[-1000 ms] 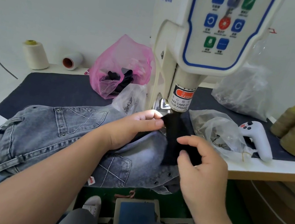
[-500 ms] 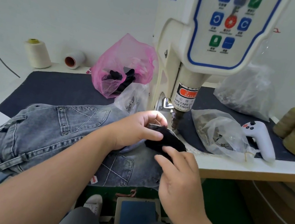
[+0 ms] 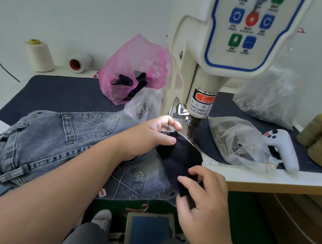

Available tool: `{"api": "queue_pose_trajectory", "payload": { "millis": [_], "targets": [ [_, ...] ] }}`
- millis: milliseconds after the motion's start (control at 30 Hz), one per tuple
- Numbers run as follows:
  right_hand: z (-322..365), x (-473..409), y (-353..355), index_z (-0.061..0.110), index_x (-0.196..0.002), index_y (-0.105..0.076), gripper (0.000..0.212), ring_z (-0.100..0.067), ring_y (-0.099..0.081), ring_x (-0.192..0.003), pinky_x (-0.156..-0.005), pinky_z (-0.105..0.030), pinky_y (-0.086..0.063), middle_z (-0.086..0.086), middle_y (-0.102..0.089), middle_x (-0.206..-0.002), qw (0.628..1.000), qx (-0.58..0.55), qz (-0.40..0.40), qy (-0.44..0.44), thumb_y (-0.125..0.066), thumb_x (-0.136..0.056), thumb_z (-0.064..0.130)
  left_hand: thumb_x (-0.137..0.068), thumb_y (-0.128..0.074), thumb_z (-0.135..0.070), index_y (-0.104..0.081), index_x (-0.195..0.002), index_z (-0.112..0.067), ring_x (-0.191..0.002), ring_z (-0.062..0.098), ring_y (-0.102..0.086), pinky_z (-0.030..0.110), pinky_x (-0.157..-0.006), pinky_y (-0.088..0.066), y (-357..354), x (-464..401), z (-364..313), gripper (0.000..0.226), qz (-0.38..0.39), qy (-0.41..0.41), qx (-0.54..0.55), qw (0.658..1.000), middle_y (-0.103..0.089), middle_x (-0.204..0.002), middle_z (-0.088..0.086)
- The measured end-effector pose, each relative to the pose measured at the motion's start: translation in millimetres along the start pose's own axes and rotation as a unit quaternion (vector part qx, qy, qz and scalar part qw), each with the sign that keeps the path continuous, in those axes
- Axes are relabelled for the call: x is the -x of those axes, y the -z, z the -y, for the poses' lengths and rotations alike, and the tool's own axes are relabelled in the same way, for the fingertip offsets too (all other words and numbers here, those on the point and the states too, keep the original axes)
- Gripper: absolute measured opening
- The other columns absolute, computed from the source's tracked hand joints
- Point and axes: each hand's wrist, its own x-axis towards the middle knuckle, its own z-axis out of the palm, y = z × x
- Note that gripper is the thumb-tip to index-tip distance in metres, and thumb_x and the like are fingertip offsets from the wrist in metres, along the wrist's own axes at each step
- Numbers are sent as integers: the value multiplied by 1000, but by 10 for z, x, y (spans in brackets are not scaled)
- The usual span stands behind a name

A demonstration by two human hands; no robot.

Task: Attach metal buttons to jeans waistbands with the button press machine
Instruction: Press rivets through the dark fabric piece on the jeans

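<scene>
Now grey jeans lie across the tabletop, waistband end toward the button press machine. Left hand pinches the black cloth near the punch; right hand, lower than a second ago, grips its near edge. Cloth flattened since; alignment likely underway.

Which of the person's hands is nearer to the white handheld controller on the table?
The right hand. It pinches the black cloth just below and left of the white controller; the left hand holds the cloth's far edge, further left.
</scene>
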Motion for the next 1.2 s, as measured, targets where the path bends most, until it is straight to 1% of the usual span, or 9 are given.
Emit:
{"api": "queue_pose_trajectory", "payload": {
  "millis": [167,300,400,567,667,767,1000,1100,1200],
  "targets": [
    [47,-127,77,25,-105,-67,23,-9,-55,-104,-88,-20,-45,17,-53,-108,971,-183,-8,-153,-55,-90,37,-95,-55,3,-62,-104,-22,-104,9,-60,29,-97,-47,7,10,16,28,6,-10,-19,1000,-62,-113,2],
    [-27,-390,97,30,-128,-59,34,-5,-43,-107,-90,-6,-31,22,-41,-110,968,-135,32,-208,-61,-94,27,-95,-53,6,-63,-93,-17,-92,8,-63,20,-85,-52,-2,29,-9,26,18,-16,0,1000,-67,-94,-5],
    [-53,-558,124,29,-105,-66,17,-9,-42,-111,-87,-6,-30,16,-44,-106,965,-119,79,-218,-67,-91,21,-96,-54,5,-62,-93,-14,-91,11,-64,21,-86,-53,-5,39,-33,22,19,-16,6,1000,-66,-94,1],
    [-54,-573,179,28,-81,-65,14,-12,-62,-83,-67,-27,-49,7,-65,-82,940,-209,69,-260,-63,-94,20,-97,-55,0,-63,-97,-12,-90,5,-66,16,-82,-50,-21,47,-34,15,14,-17,12,1000,-69,-91,-4],
    [19,-460,183,27,-83,-65,17,-19,-70,-78,-62,-38,-57,-3,-73,-82,875,-332,-2,-353,-61,-97,18,-95,-63,-9,-66,-97,-19,-95,-3,-64,10,-85,-46,-12,51,-29,10,0,-15,-17,1000,-69,-92,-16],
    [138,-340,134,19,-87,-62,11,-16,-68,-65,-48,-27,-51,-5,-74,-78,764,-441,-127,-453,-60,-98,16,-90,-70,-16,-68,-96,-21,-99,0,-64,11,-88,-46,-16,51,-35,8,4,-9,-18,1000,-70,-99,-11],
    [428,-356,8,0,-99,-61,16,-28,-75,-79,-63,-31,-60,-19,-73,-86,529,-665,-186,-494,-49,-94,-9,-82,-70,-38,-72,-92,-24,-101,7,-65,25,-99,-46,-66,50,-70,17,13,-2,-44,999,-73,-101,-4],
    [506,-419,-79,2,-98,-63,12,-26,-75,-89,-69,-30,-60,-16,-75,-94,540,-648,-195,-501,-58,-91,-7,-82,-68,-48,-74,-80,-31,-92,3,-64,19,-91,-47,-77,75,-98,18,32,-5,-35,999,-71,-92,-8],
    [552,-471,-171,10,-80,-63,12,-14,-75,-77,-64,-28,-59,-4,-76,-80,629,-534,-169,-539,-71,-90,12,-70,-73,-50,-71,-80,-33,-84,1,-61,13,-78,-47,-60,92,-110,20,77,-8,-57,995,-67,-85,-13]
  ]
}}
